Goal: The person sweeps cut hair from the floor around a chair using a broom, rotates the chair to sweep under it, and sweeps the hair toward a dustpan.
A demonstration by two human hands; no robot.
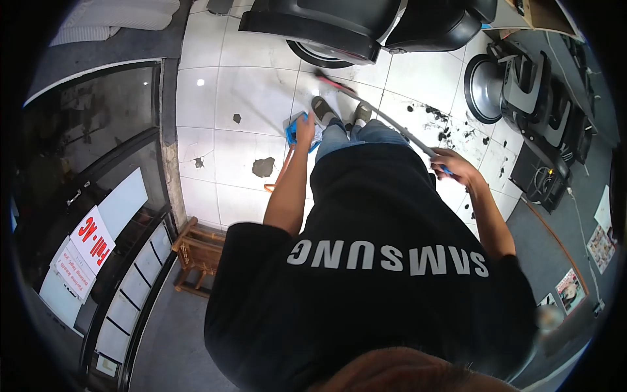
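Observation:
My left hand (305, 129) is closed at a blue dustpan (291, 134), which is partly hidden behind it. An orange bent rod (285, 167) shows beside my left forearm; whether it belongs to the dustpan I cannot tell. In my right hand (457, 166) is the blue-gripped end of a broom (398, 128), its grey stick slanting across my legs. The broom's red and dark head (332, 81) reaches the floor beyond my shoes. Dark hair clippings (436, 121) lie scattered on the white tiles to the right.
A black barber chair (320, 26) stands ahead, and another chair's round metal base (484, 89) is at the right. Dark patches (263, 167) mark the tiled floor. On the left are glass doors (91, 124) with paper signs and a wooden stool (198, 256).

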